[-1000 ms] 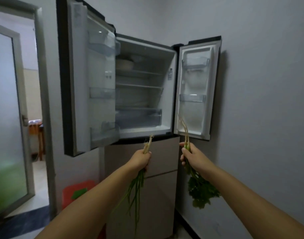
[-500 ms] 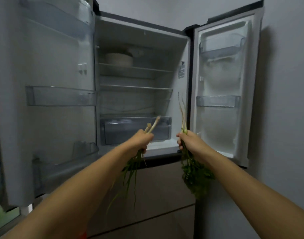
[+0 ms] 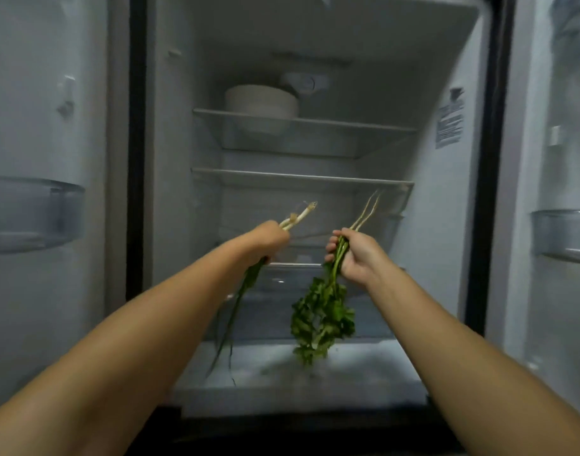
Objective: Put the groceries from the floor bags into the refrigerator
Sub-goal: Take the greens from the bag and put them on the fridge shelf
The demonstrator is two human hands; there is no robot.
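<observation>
Left hand [image 3: 268, 236] grips thin green scallions with white root ends [image 3: 301, 213]; right hand [image 3: 356, 255] grips leafy green herb bunch [image 3: 321, 319]. Both held before open grey-white refrigerator [image 3: 453, 225], above bottom ledge. Neither shelved yet; 1 pale round bowl [image 3: 261, 106] on top shelf. Floor bags unseen.

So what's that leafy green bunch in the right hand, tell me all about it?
The leafy bunch looks like a fresh herb, maybe coriander. Frilly dark green leaves hang down in a clump, thin green stems run up through the right hand, and pale stringy roots stick out above it. The hand grips it round the stems, roots up, leaves down. It hangs inside the open fridge, in front of the clear drawer, touching nothing else that I can see.
</observation>
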